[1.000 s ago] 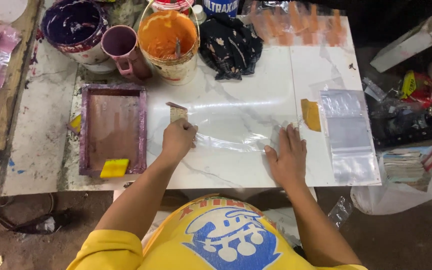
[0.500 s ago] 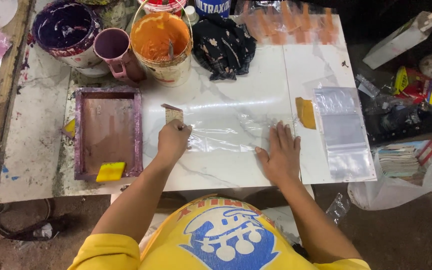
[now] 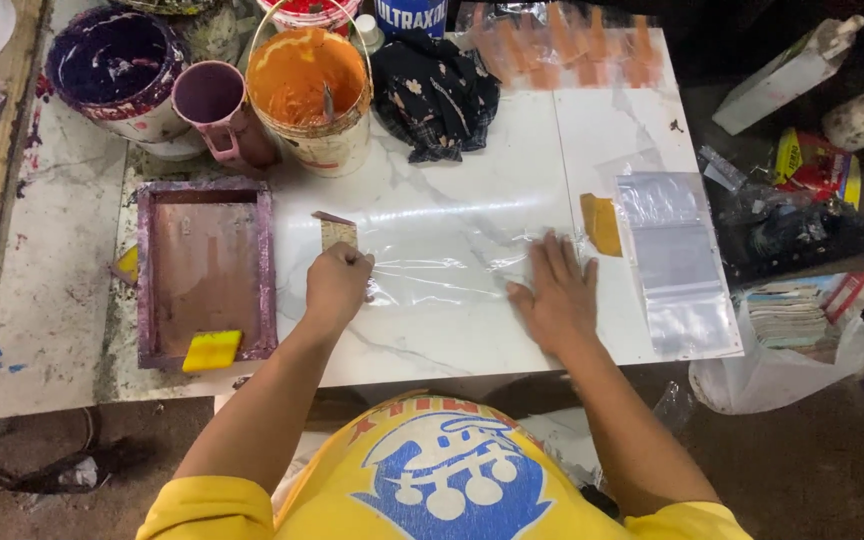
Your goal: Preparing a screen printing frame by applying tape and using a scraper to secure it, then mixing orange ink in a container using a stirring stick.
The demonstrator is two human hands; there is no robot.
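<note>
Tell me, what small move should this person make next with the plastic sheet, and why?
Probably slide the left hand with its small card across the clear plastic sheet toward the right hand. That hand lies flat, pinning the sheet on the marble tabletop, and the film between them looks wrinkled.

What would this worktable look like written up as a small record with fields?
Surface: white marble-look table
Left hand: closed on a small card-like scraper, pressed to the clear plastic sheet
Right hand: flat, fingers spread on the sheet
Left of hands: purple-stained printing frame with a yellow sponge on its near edge
Far edge: orange paint bucket, purple paint bucket, pink mug, dark cloth
Right side: stack of clear bags, orange piece
</note>
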